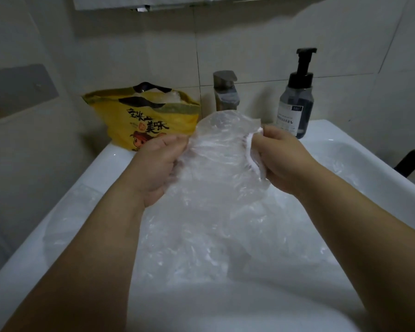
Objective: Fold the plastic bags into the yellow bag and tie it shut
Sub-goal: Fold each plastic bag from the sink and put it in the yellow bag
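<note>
Grip: left hand (157, 164) and right hand (284, 161) each pinching opposite edge of clear plastic bag (222, 152), holding it above sink (96, 173). Yellow bag (144, 116) standing open on rim, behind left hand. Risk: slick film slipping free, dropping among loose plastic bags (189, 248) below; hard pulling tearing it.

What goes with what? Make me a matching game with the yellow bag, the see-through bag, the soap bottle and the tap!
1 yellow bag
2 see-through bag
3 soap bottle
4 tap

A black pump on top
B grey metal, back middle
C gripped by left hand and right hand
D open, back left, plastic inside

Pairs: 1-D, 2-C, 3-A, 4-B
</note>
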Available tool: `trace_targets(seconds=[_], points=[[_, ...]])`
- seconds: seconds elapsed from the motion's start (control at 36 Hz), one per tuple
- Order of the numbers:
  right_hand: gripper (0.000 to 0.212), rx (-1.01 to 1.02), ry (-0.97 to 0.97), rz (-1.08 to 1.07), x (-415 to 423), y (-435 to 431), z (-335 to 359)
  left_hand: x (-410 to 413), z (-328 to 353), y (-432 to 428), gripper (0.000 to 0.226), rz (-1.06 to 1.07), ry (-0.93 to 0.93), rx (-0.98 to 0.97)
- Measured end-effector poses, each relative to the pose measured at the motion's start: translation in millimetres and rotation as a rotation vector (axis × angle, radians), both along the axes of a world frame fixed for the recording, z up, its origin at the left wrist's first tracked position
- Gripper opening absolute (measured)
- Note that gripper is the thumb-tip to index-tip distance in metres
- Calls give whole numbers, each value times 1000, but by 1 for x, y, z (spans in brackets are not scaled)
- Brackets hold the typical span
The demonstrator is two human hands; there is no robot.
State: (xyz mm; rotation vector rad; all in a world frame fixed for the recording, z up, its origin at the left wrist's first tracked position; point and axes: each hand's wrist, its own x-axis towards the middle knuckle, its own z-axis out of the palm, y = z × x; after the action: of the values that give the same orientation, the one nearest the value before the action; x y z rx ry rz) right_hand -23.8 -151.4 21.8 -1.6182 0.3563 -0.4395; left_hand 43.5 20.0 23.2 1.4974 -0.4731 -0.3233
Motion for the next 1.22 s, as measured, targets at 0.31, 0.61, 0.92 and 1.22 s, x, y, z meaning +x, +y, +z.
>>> trace_targets(seconds=[0.31, 0.61, 0.92, 1.22], points=[[31, 216, 8, -128, 1, -10, 1, 8, -6, -3, 22, 94, -73, -87], [27, 609, -47, 276, -1, -8, 6, 11, -13, -8, 15, 117, -163, 19], [46, 116, 21, 183, 3, -10, -4, 20, -11, 1, 27, 46, 10, -119], [94, 79, -1, 258, 4, -8, -5, 25, -13, 5, 25, -190, 146, -299]])
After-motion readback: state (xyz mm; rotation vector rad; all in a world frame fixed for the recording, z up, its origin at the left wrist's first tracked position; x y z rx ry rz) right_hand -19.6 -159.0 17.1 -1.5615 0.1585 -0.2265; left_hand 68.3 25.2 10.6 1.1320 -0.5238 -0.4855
